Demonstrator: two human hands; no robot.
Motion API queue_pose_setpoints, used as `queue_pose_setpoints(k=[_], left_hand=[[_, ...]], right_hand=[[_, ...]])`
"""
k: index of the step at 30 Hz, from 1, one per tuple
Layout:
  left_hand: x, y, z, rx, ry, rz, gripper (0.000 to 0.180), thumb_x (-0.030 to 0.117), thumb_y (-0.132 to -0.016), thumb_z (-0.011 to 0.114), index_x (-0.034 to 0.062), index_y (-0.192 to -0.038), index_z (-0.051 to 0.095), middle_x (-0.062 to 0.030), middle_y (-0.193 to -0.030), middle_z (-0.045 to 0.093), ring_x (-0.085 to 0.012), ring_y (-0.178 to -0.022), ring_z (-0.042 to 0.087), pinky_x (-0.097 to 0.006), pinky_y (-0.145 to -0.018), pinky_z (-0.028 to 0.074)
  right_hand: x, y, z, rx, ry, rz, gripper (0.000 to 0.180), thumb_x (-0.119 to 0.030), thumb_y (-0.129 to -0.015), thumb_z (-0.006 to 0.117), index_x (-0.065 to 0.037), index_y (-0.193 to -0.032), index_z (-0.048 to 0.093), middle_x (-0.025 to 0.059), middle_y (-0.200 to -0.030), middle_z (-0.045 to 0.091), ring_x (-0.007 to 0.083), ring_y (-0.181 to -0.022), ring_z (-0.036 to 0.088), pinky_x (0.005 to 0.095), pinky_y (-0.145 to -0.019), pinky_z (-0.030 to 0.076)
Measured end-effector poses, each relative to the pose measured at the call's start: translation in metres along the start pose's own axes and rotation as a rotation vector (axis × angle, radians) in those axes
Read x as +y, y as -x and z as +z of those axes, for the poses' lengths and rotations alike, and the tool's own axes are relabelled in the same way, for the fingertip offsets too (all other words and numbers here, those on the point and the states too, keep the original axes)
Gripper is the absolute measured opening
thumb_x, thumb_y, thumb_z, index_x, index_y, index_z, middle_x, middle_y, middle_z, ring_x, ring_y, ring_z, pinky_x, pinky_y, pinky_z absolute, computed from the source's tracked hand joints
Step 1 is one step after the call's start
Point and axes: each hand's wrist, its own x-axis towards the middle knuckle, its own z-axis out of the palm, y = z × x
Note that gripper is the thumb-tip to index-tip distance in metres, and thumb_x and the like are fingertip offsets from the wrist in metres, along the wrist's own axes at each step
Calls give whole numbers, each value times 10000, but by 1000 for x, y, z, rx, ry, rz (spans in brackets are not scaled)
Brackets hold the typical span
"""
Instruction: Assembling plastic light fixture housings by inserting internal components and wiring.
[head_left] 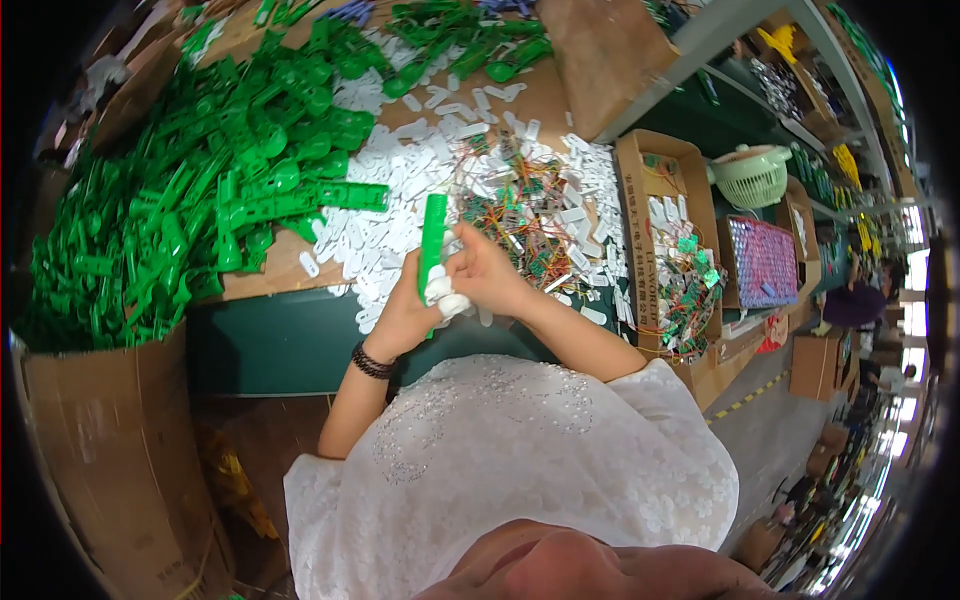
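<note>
Green part, being held lengthwise away from the body, over the table's near edge.
Left hand: gripping the part's near end, probably steadying it; right hand: curling in beside it, exact pinch hidden. White covers: sitting at the thumbs, seemingly guarding skin. White pieces: lying loose just beyond, wired boards heaping among them, likely for short reaching. Green pile: spreading leftward, apparently leaving the middle workable. Box: standing right, keeping more boards together.
</note>
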Motion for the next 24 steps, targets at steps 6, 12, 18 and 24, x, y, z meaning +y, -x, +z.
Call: queue_pose_setpoints(k=[6,12,18,24], left_hand=[[-9,21,-18,187,258,-72,562,82,-799,596,79,-1293,329,27,-856,445,-67,-674,417,-208,-596,372],[-6,15,-13,241,355,-117,445,64,-819,563,84,-1223,376,27,-828,444,-60,-632,403,-207,-541,343],[-8,34,-17,245,304,-117,555,62,-805,603,34,-1286,326,-25,-1086,490,-110,-981,466,-246,-858,381],[-7,30,-13,277,305,-41,548,81,-796,625,26,-1259,338,-35,-1079,502,-97,-959,475,-239,-842,392]], right_hand=[[-65,-25,-99,278,617,117,202,3,-775,522,4,-972,569,71,-745,624,98,-567,600,239,-508,483],[-25,-64,-257,398,1494,218,331,-116,-636,611,-40,-959,613,166,-841,623,316,-809,600,379,-709,472],[-46,-46,-194,401,1610,242,291,-129,-578,653,-49,-857,646,157,-874,632,295,-841,605,375,-735,478],[-51,-8,-183,694,1091,-175,312,16,-595,629,3,-903,582,142,-873,598,234,-746,616,312,-658,489]])
